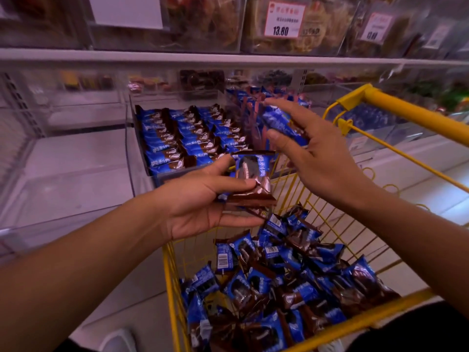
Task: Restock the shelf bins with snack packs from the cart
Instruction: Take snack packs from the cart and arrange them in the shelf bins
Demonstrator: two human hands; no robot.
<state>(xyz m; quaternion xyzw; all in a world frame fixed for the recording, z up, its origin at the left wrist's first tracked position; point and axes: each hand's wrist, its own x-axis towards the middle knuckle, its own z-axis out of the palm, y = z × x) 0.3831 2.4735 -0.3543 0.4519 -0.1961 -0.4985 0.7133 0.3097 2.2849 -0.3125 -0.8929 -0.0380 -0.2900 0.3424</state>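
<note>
Left hand (pixel 203 199) gripping glossy blue-brown foil packs (pixel 251 179); right hand (pixel 317 158) pinching another crinkly pack (pixel 281 123) over wire cart (pixel 291 189), near clear bin (pixel 142 138).

Both forearms are bare to the frame edge, no sleeves, each hand (pixel 203 199) ringless.

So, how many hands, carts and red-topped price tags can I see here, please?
Hands: 2, the left hand holding snack packs, the right hand holding a blue pack
Yellow cart: 1
Red-topped price tags: 2
Total: 5
</note>
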